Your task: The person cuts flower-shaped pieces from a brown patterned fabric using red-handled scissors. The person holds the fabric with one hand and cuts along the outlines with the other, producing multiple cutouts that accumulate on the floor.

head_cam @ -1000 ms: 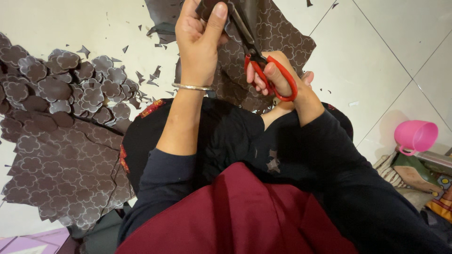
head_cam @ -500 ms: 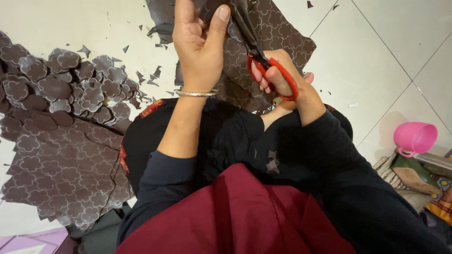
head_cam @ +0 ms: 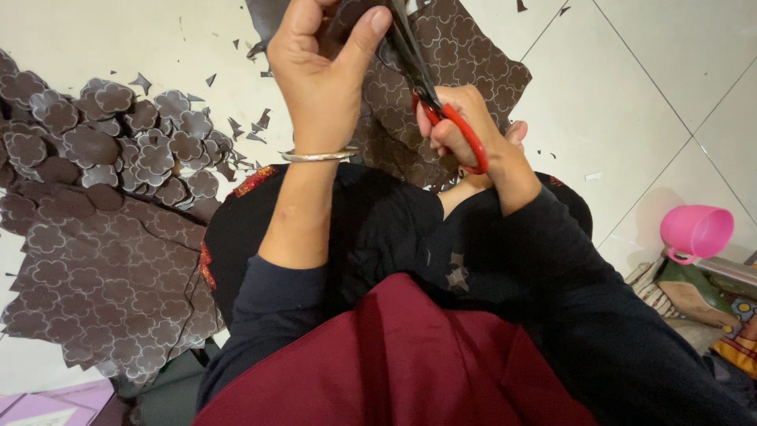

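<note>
The top edge of the view cuts off the fingertips of the left hand (head_cam: 319, 75), the blade tips of the red-handled scissors (head_cam: 441, 118) beside it, and the far end of the brown patterned sheet (head_cam: 465, 55) behind them, so the spot where the blades meet the sheet cannot be seen. The right hand (head_cam: 465, 130), just right of the left hand, covers most of the scissor handles, and its fingers are hidden inside the loops.

The cut-out pieces (head_cam: 118, 134) are lying on the floor (head_cam: 646, 102) at the left, above the uncut sheets (head_cam: 102, 292); the cup (head_cam: 698, 230) is standing far right.
</note>
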Demonstrator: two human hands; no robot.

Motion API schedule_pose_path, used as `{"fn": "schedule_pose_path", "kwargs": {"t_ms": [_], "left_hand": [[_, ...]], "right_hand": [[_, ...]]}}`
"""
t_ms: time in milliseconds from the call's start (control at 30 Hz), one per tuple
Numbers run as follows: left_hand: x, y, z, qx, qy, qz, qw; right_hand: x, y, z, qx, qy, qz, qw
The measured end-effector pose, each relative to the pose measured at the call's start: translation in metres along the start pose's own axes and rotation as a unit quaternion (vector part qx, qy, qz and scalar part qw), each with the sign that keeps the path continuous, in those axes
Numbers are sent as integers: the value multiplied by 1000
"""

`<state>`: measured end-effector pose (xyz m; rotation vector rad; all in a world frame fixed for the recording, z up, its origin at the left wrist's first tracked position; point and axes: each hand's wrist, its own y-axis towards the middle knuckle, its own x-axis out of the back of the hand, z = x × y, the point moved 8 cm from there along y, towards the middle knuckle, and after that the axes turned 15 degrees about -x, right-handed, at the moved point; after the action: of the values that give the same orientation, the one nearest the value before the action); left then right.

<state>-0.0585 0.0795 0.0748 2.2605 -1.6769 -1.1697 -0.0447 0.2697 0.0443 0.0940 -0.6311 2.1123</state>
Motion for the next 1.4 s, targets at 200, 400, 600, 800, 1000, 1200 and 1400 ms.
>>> {"fn": "schedule_pose_path", "kwargs": {"t_ms": [200,400,600,800,1000,1200,1400], "left_hand": [[12,5,-1,29,8,20,999],[15,9,-3,45,10,44,998],[16,10,-3,49,13,51,997],[15,7,-2,48,0,46,998],[14,8,-3,59,-6,46,997],[7,9,-6,76,-50,76,993],[9,7,-7,118,-49,114,985]], "right_hand": [[-4,-3,9,15,22,63,998],[-4,-1,6,-6,14,50,999],[-2,1,-1,-41,19,39,998],[-2,1,-2,-45,23,35,998],[3,2,-5,-38,0,28,999],[4,4,-5,-13,-19,43,999],[-5,3,2,-1,-20,92,996]]}}
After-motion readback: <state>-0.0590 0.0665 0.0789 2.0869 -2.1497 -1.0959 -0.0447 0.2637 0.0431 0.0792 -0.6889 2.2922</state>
